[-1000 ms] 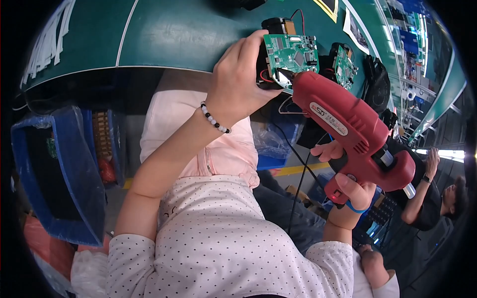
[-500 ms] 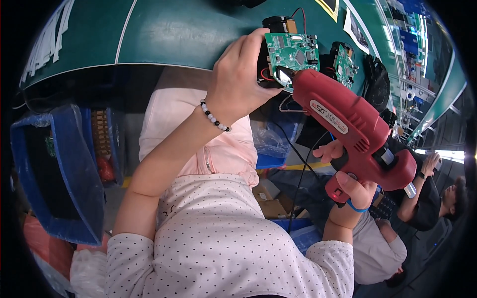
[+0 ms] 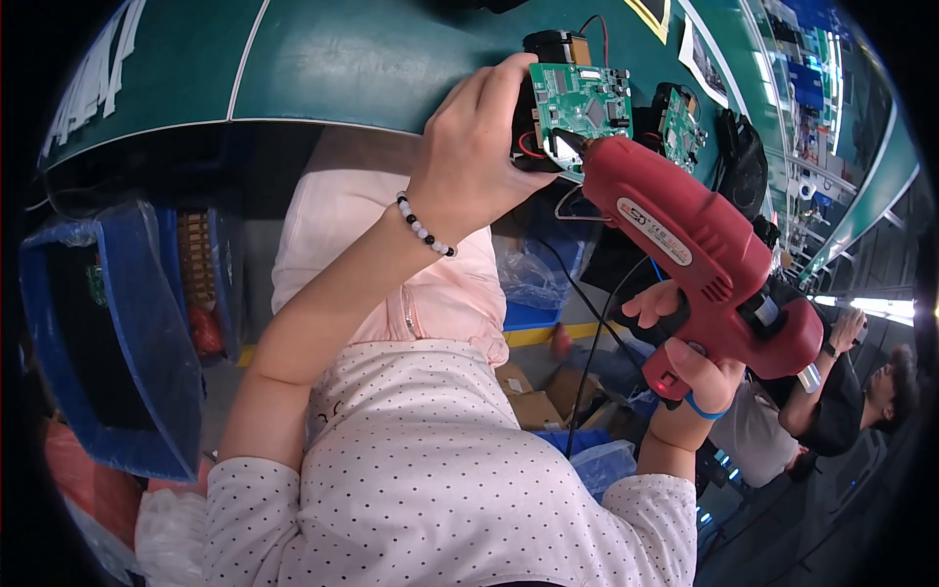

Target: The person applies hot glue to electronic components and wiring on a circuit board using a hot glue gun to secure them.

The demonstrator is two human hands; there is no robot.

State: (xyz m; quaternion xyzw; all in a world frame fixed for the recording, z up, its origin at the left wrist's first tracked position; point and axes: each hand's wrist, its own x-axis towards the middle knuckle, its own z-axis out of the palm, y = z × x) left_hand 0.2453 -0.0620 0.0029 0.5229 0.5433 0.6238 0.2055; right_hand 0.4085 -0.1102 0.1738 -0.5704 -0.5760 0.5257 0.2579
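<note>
Right, the right hand (image 3: 690,367) is wrapped around the handle of a red glue gun (image 3: 699,259), grip closed tight on it. The gun's long axis runs from lower right up to upper left, nozzle aimed at a green circuit board (image 3: 579,103). That board sits at the near edge of the green desk (image 3: 372,64), mounted on a black block, and the left hand (image 3: 479,157) has its grip clamped around the block's left side, a beaded bracelet (image 3: 423,227) at the wrist. The nozzle tip touches the board's lower edge. A second green board (image 3: 680,122) stands just beside it to the right. A blue bin (image 3: 147,333) sits low on the left, well apart. Another person (image 3: 851,391) works at far right.
</note>
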